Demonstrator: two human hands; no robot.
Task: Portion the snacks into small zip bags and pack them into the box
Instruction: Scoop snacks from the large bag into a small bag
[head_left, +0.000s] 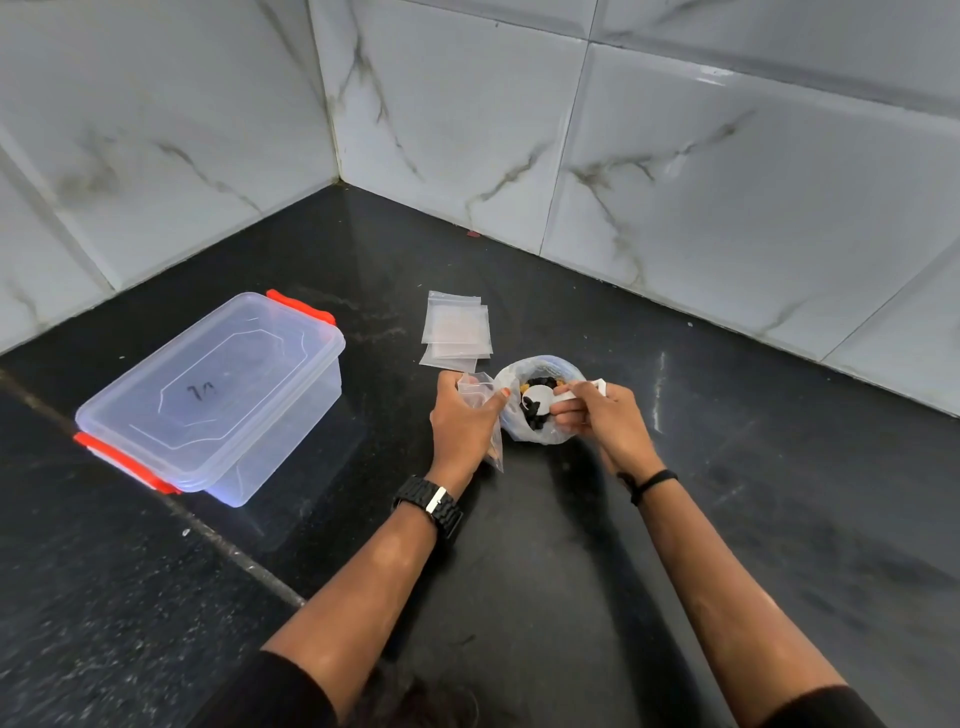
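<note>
Head view: the left hand (462, 421) is clamped on 1 small zip bag (480, 397), held upright just left of the snack bag (540, 400), likely so its mouth is ready for filling. The right hand (597, 415) pinches a white scoop (545, 402) dipped in the snacks. Spare zip bags (457, 332) wait just beyond; the lidded box (213, 395) sits well left.

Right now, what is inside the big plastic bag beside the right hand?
Inside the big plastic bag lie dark and yellowish snacks, with the white spoon the right hand holds dipped in. Whatever is deeper is covered.
</note>
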